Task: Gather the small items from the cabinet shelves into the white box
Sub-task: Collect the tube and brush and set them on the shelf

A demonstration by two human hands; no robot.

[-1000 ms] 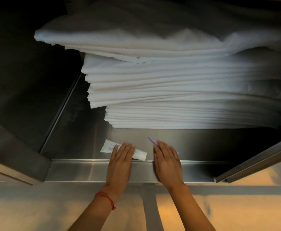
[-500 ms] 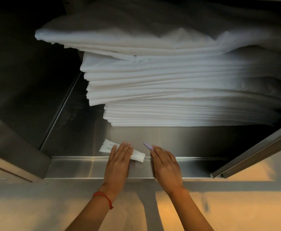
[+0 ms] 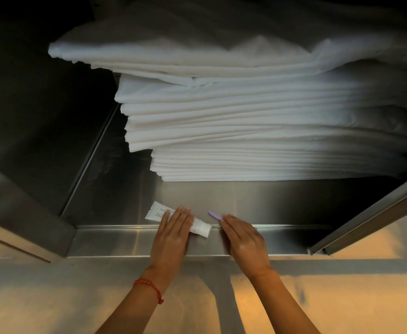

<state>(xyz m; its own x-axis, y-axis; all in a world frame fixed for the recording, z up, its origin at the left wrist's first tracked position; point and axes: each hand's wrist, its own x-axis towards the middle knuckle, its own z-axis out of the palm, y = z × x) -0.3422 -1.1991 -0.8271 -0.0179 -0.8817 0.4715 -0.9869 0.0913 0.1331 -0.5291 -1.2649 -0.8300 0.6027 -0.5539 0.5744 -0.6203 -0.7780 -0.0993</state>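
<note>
A small white tube (image 3: 158, 212) lies on the steel cabinet shelf (image 3: 258, 201) near its front lip. My left hand (image 3: 173, 235) lies flat over the tube's middle, fingers straight, with both tube ends showing. A thin purple item (image 3: 213, 215) sticks out from under the fingertips of my right hand (image 3: 243, 239), which rests flat on it with fingers straight. Both hands reach over the shelf's front rail (image 3: 125, 239). The white box is not in view.
A tall stack of folded white linen (image 3: 258, 131) fills the back and right of the shelf. Steel side walls stand at the left (image 3: 29, 208), and a sliding door frame (image 3: 366, 218) angles in at the right.
Both hands have drawn back slightly toward the shelf's front rail, dragging the tube and the purple item with them.
</note>
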